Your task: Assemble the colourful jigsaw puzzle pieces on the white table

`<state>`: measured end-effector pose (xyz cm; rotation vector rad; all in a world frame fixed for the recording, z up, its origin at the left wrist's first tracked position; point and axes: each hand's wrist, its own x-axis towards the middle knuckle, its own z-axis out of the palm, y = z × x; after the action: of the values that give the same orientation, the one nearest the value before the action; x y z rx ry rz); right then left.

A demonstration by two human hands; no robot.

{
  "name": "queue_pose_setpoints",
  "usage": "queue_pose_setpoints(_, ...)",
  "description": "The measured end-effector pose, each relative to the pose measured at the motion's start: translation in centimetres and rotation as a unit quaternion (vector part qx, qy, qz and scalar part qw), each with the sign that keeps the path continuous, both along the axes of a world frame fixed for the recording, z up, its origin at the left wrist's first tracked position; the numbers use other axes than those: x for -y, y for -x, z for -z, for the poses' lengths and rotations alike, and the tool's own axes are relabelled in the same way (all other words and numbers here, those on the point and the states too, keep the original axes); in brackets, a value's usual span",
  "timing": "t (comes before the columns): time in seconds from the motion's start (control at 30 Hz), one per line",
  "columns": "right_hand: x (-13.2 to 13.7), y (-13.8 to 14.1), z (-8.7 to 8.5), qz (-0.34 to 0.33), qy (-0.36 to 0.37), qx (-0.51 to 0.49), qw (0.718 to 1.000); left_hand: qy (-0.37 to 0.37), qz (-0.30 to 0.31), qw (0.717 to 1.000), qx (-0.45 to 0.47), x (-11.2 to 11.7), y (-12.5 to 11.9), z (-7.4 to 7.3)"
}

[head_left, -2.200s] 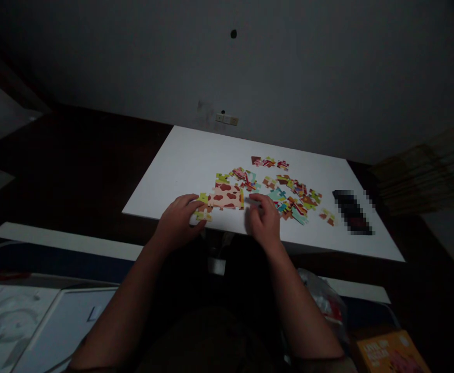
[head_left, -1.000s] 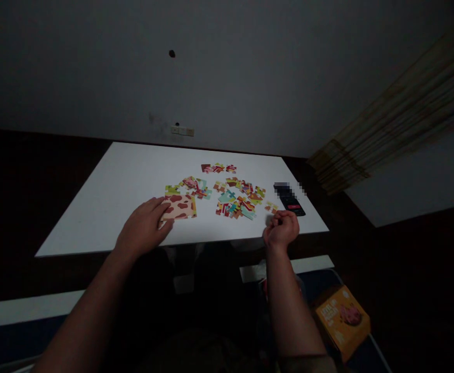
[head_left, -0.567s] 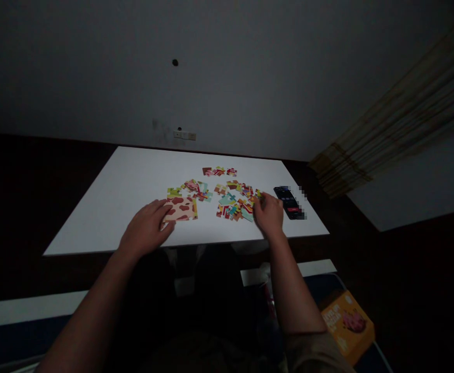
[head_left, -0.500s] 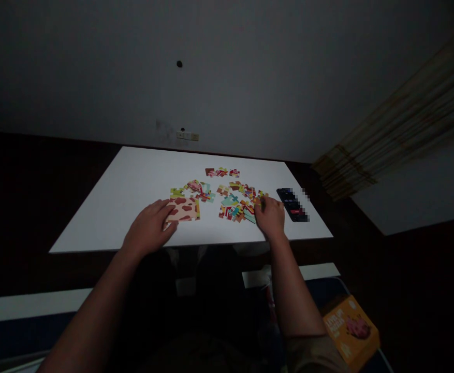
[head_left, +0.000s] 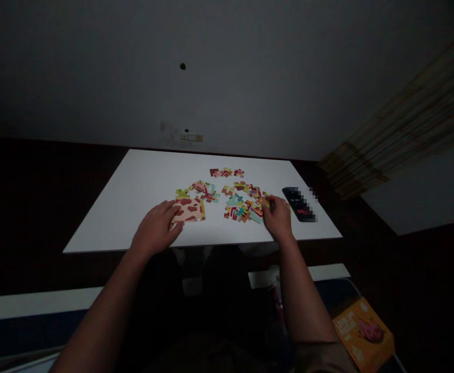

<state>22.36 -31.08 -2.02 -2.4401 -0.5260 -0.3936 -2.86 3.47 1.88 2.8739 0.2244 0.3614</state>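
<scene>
My left hand [head_left: 157, 228] lies at the left edge of a joined puzzle section [head_left: 190, 210], pink with brown cow-like spots. Its thumb and fingers are apart, touching that edge. A small joined cluster of puzzle pieces [head_left: 205, 190] stands just above the section. To the right, a heap of loose puzzle pieces [head_left: 242, 202] in teal, red and yellow lies on the white table [head_left: 106, 223]. My right hand [head_left: 279, 216] is at the heap's right end, its fingers closed on an orange-yellow puzzle piece [head_left: 266, 202], partly covered by the fingertips.
Farther back on the table lies a short row of puzzle pieces [head_left: 227, 172]. A black phone [head_left: 297, 204] with a lit screen lies right of my right hand. An orange puzzle box [head_left: 362, 336] sits low at the right. Behind the table rises a wall [head_left: 242, 93].
The view has shifted slightly, so everything appears a little farther right. My left hand stays on the spotted section; my right hand remains at the heap's right end, fingers barely changed.
</scene>
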Motion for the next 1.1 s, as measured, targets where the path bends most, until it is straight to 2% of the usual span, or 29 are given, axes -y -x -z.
queue_pose_setpoints(0.17, 0.3, 0.3, -0.5, 0.023, -0.112, 0.008, 0.993, 0.0, -0.004, 1.0, -0.004, -0.1, -0.1, 0.2)
queue_pose_setpoints(0.3, 0.5, 0.3, -0.6, 0.049, -0.148, 0.0, 0.988, 0.011, -0.002, 1.0, 0.0, -0.1, -0.1, 0.0)
queue_pose_setpoints(0.57, 0.5, 0.5, -1.0, 0.051, -0.143, 0.003, 0.988, 0.034, 0.009, 0.999, 0.003, 0.1, 0.0, -0.6)
queue_pose_setpoints(1.1, 0.8, 0.3, -0.7, 0.04, -0.175, -0.01, 0.984, 0.006, 0.011, 1.0, -0.001, -0.6, -0.2, 0.7)
